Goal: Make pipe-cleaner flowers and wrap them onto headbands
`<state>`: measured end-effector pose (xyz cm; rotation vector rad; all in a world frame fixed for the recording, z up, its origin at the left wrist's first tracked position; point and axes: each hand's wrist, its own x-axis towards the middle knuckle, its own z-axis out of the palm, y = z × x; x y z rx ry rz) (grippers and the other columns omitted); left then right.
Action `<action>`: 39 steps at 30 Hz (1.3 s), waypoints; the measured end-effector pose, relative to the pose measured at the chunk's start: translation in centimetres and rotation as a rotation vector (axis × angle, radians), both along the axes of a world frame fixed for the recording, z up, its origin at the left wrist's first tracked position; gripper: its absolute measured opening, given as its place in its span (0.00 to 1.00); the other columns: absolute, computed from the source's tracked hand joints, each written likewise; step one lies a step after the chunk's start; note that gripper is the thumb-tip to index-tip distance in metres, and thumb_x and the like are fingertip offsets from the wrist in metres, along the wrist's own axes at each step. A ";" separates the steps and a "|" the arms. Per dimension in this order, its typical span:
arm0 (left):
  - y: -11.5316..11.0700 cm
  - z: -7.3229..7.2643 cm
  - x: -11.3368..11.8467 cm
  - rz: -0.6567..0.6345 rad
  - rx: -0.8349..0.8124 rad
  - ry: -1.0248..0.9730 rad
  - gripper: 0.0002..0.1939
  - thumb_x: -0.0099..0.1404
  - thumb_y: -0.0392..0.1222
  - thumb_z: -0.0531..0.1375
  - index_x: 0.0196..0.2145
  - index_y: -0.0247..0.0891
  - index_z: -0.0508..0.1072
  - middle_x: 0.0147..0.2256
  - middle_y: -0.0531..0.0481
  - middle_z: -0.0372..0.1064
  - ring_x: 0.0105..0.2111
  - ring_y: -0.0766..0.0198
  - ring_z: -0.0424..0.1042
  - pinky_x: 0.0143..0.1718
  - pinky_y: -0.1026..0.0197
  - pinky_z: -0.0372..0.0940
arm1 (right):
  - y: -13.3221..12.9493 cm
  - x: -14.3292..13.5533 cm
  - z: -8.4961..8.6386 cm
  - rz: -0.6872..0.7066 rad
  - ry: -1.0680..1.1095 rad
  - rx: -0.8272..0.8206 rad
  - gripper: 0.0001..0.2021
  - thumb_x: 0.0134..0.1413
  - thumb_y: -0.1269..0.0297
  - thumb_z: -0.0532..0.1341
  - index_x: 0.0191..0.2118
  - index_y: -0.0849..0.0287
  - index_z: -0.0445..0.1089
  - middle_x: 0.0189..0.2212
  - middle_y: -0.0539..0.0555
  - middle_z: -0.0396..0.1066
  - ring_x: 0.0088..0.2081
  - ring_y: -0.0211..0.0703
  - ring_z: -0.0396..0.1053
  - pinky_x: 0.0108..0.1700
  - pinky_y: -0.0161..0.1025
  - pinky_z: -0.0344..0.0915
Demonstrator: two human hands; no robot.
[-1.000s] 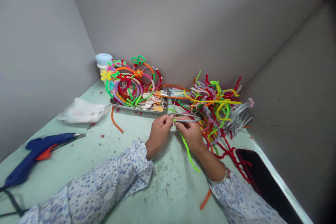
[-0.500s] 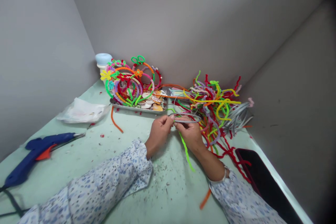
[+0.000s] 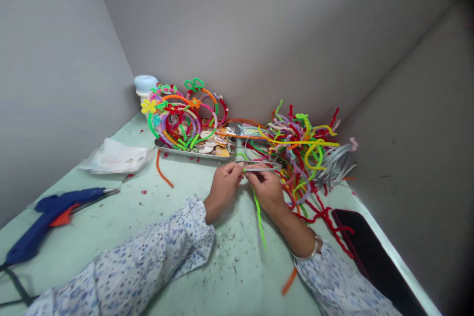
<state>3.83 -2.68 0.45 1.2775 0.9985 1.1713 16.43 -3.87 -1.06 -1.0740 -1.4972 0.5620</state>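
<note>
My left hand (image 3: 223, 185) pinches one end of a thin grey headband (image 3: 268, 164) between thumb and fingers. Close beside it, almost touching, my right hand (image 3: 267, 190) has its fingers closed around the same band, whose loop extends to the right above that hand. A bright green pipe cleaner (image 3: 259, 215) runs from the fingertips and hangs down over the table between my wrists. Its upper end, at the band between the two hands, is partly hidden by the fingers.
Finished colourful headbands (image 3: 185, 103) stand on a metal tray (image 3: 192, 154) of small flat pieces. Tangled pipe cleaners (image 3: 296, 143) lie at right, beside a phone (image 3: 374, 252). A blue glue gun (image 3: 48, 217), a plastic bag (image 3: 116, 157) and a blue-lidded container (image 3: 145, 84) are on the left.
The loop of the headband has tilted and looks narrower. The hanging end of the green pipe cleaner has swung a little to the left. Both hands keep nearly the same place.
</note>
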 end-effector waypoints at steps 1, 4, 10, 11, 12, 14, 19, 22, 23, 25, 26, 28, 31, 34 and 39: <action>-0.1 0.1 0.0 0.000 0.003 0.011 0.19 0.61 0.51 0.53 0.20 0.36 0.62 0.15 0.58 0.51 0.17 0.72 0.49 0.19 0.66 0.46 | 0.0 0.0 0.0 -0.012 -0.002 0.010 0.07 0.54 0.67 0.59 0.36 0.56 0.75 0.35 0.53 0.74 0.40 0.43 0.70 0.47 0.42 0.64; -0.2 0.2 0.0 0.001 0.012 0.038 0.19 0.61 0.52 0.53 0.19 0.36 0.61 0.15 0.58 0.51 0.17 0.72 0.49 0.19 0.66 0.46 | -0.1 0.0 0.0 -0.044 -0.009 0.034 0.06 0.55 0.65 0.59 0.35 0.55 0.74 0.35 0.53 0.73 0.40 0.43 0.69 0.47 0.42 0.63; -0.2 0.0 0.2 -0.003 0.000 0.026 0.20 0.60 0.53 0.53 0.19 0.37 0.60 0.15 0.58 0.50 0.17 0.72 0.49 0.20 0.66 0.47 | -0.3 -0.1 0.1 -0.071 -0.018 0.054 0.05 0.55 0.65 0.59 0.35 0.55 0.73 0.34 0.52 0.72 0.39 0.43 0.69 0.46 0.41 0.63; -0.2 -0.1 0.3 -0.004 -0.003 0.024 0.20 0.60 0.53 0.53 0.19 0.37 0.60 0.15 0.58 0.50 0.16 0.72 0.49 0.20 0.66 0.47 | -0.3 -0.1 0.1 -0.073 -0.020 0.055 0.05 0.55 0.65 0.59 0.35 0.54 0.73 0.34 0.52 0.72 0.39 0.43 0.69 0.46 0.41 0.63; -0.2 -0.1 0.3 -0.005 -0.005 0.022 0.19 0.60 0.53 0.53 0.19 0.37 0.60 0.15 0.58 0.50 0.16 0.72 0.49 0.19 0.66 0.47 | -0.3 -0.1 0.1 -0.074 -0.022 0.056 0.05 0.55 0.65 0.59 0.35 0.54 0.73 0.34 0.52 0.72 0.40 0.43 0.69 0.46 0.41 0.63; -0.2 -0.1 0.3 -0.009 -0.003 0.016 0.19 0.60 0.53 0.53 0.19 0.37 0.60 0.15 0.58 0.50 0.16 0.72 0.49 0.19 0.66 0.47 | -0.4 -0.1 0.1 -0.079 -0.025 0.058 0.06 0.55 0.65 0.59 0.35 0.54 0.73 0.34 0.52 0.72 0.40 0.43 0.69 0.47 0.42 0.63; -0.2 -0.3 0.2 -0.014 -0.016 0.004 0.19 0.60 0.53 0.53 0.20 0.36 0.62 0.15 0.58 0.52 0.16 0.73 0.50 0.18 0.67 0.47 | -0.3 -0.1 0.0 -0.071 -0.026 0.062 0.06 0.55 0.65 0.59 0.35 0.54 0.74 0.34 0.52 0.72 0.39 0.43 0.69 0.46 0.42 0.63; -0.3 -0.4 0.1 -0.031 -0.043 0.002 0.19 0.61 0.54 0.53 0.22 0.36 0.64 0.15 0.58 0.53 0.15 0.73 0.50 0.17 0.67 0.46 | -0.1 -0.1 0.0 -0.069 -0.034 0.050 0.07 0.55 0.65 0.58 0.35 0.54 0.74 0.33 0.52 0.73 0.39 0.43 0.69 0.46 0.42 0.63; -0.3 -0.4 0.1 -0.035 -0.049 0.003 0.19 0.61 0.54 0.52 0.22 0.36 0.64 0.15 0.58 0.53 0.15 0.73 0.50 0.17 0.67 0.46 | -0.1 -0.1 0.0 -0.068 -0.036 0.044 0.07 0.55 0.65 0.58 0.35 0.54 0.74 0.33 0.52 0.73 0.39 0.43 0.69 0.46 0.42 0.63; -0.2 -0.4 0.1 -0.033 -0.054 0.007 0.19 0.61 0.54 0.52 0.22 0.36 0.65 0.15 0.58 0.54 0.14 0.73 0.50 0.17 0.67 0.46 | 0.0 -0.1 -0.1 -0.065 -0.029 0.033 0.07 0.55 0.65 0.58 0.35 0.54 0.74 0.34 0.52 0.73 0.39 0.43 0.69 0.47 0.43 0.63; -0.2 -0.4 0.1 -0.030 -0.052 0.007 0.19 0.61 0.54 0.52 0.22 0.36 0.65 0.15 0.58 0.54 0.15 0.73 0.50 0.17 0.67 0.46 | 0.0 -0.1 -0.1 -0.063 -0.023 0.027 0.07 0.55 0.65 0.58 0.35 0.54 0.74 0.34 0.52 0.74 0.39 0.43 0.69 0.47 0.43 0.63; -0.1 -0.5 0.1 -0.017 -0.035 -0.006 0.19 0.61 0.53 0.53 0.21 0.36 0.64 0.15 0.58 0.54 0.15 0.73 0.51 0.17 0.67 0.46 | 0.1 -0.1 -0.2 -0.064 -0.009 0.014 0.07 0.54 0.65 0.59 0.35 0.55 0.74 0.34 0.52 0.73 0.39 0.43 0.69 0.46 0.42 0.64; 0.1 -0.5 0.1 -0.001 -0.008 -0.046 0.19 0.60 0.52 0.54 0.18 0.36 0.61 0.16 0.57 0.53 0.16 0.73 0.51 0.18 0.67 0.47 | 0.1 0.0 -0.4 -0.073 0.019 -0.026 0.07 0.52 0.64 0.60 0.37 0.56 0.73 0.36 0.53 0.73 0.40 0.44 0.69 0.45 0.42 0.64; 0.2 -0.4 0.1 0.005 -0.024 -0.088 0.19 0.60 0.52 0.55 0.19 0.36 0.62 0.16 0.58 0.54 0.16 0.74 0.50 0.18 0.67 0.47 | 0.0 0.1 -0.4 -0.062 0.076 -0.066 0.08 0.52 0.64 0.60 0.38 0.56 0.72 0.37 0.54 0.72 0.39 0.45 0.69 0.43 0.42 0.65; 0.2 -0.2 0.1 0.001 -0.050 -0.120 0.19 0.59 0.53 0.56 0.20 0.35 0.63 0.16 0.58 0.56 0.14 0.75 0.50 0.16 0.68 0.45 | -0.4 0.5 0.2 0.035 0.206 -0.045 0.08 0.52 0.63 0.59 0.39 0.56 0.72 0.40 0.54 0.70 0.45 0.46 0.67 0.49 0.43 0.62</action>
